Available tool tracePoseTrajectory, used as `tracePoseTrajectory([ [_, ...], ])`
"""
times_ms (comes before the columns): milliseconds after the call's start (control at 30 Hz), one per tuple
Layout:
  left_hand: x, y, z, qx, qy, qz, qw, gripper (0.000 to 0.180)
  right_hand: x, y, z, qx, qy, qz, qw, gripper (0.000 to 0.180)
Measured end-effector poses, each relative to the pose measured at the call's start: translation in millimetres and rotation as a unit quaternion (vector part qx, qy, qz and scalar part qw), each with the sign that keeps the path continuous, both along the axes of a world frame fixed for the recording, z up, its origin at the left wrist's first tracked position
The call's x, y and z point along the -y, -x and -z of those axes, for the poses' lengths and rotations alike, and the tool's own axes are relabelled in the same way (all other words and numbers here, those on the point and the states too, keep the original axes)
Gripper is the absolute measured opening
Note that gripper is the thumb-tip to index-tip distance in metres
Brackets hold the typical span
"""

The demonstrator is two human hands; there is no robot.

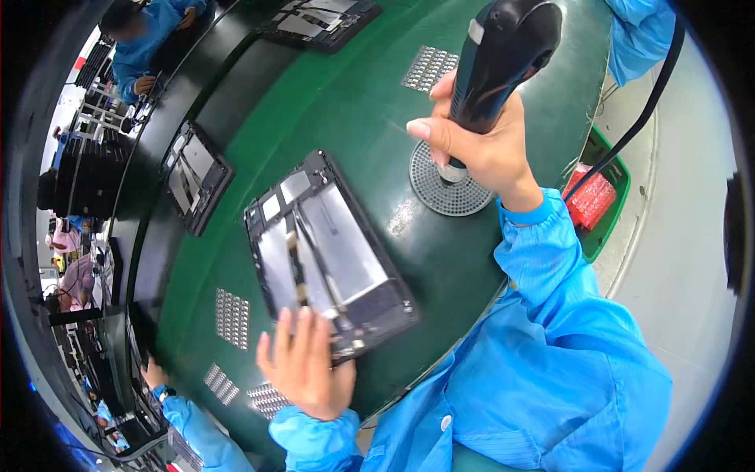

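An opened tablet [330, 244] lies tilted on the green work surface [370, 110], its silvery battery plates and flat cables bare inside a black frame. My left hand [309, 366] reaches over its near end, slightly blurred; the fingers are stretched and spread, the fingertips over the cable end. Whether they press on it I cannot tell. My right hand [491, 149] is closed round the handle of a black gun-shaped handheld tool [503, 67], held upright to the right of the tablet. Below that hand is a round grey perforated disc [452, 193], partly covered by it.
Sheets of small labels [232, 318] lie left of the tablet and at the far side. Another opened tablet [195, 177] rests on the dark belt at left. A green crate [602, 197] with a red wrapped bundle stands right. A co-worker's hand [154, 373] is at lower left.
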State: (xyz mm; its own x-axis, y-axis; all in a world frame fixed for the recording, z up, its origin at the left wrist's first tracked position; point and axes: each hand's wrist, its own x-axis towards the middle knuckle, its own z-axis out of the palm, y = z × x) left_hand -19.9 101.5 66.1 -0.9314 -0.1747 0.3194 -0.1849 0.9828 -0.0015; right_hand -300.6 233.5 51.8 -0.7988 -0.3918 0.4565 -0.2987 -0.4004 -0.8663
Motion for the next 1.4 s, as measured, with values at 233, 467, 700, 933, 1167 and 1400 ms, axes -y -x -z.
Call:
tracePoseTrajectory([
  [233, -42.1, 3.4, 68.8, -0.017, -0.194, 0.018, 0.981, 0.049, 3.5, 0.2, 7.4, -0.008, -0.019, -0.010, 1.000, 0.032],
  [467, -60.7, 26.8, 70.8, -0.059, -0.197, 0.014, 0.979, 0.032, 5.2, 4.6, 13.9, 0.016, -0.021, -0.017, 1.000, 0.031],
  [700, -55.9, 40.8, 71.7, -0.073, -0.191, 0.004, 0.979, 0.031, 3.2, 4.7, 19.0, 0.020, -0.023, -0.022, 0.999, 0.029],
  [933, -48.7, 50.1, 70.1, -0.068, -0.187, 0.002, 0.980, 0.035, 1.2, 4.5, 20.7, 0.000, -0.025, -0.021, 0.999, 0.030],
  [1167, -9.2, 3.9, 42.0, -0.059, -0.208, -0.044, 0.975, 0.032, 0.4, 1.2, 13.5, 0.008, -0.043, 0.007, 0.999, 0.031],
  [1400, 68.8, -75.7, 25.5, 0.070, -0.343, -0.238, 0.906, 0.026, 2.0, -7.0, 10.0, -0.083, -0.004, 0.038, 0.996, 0.034],
])
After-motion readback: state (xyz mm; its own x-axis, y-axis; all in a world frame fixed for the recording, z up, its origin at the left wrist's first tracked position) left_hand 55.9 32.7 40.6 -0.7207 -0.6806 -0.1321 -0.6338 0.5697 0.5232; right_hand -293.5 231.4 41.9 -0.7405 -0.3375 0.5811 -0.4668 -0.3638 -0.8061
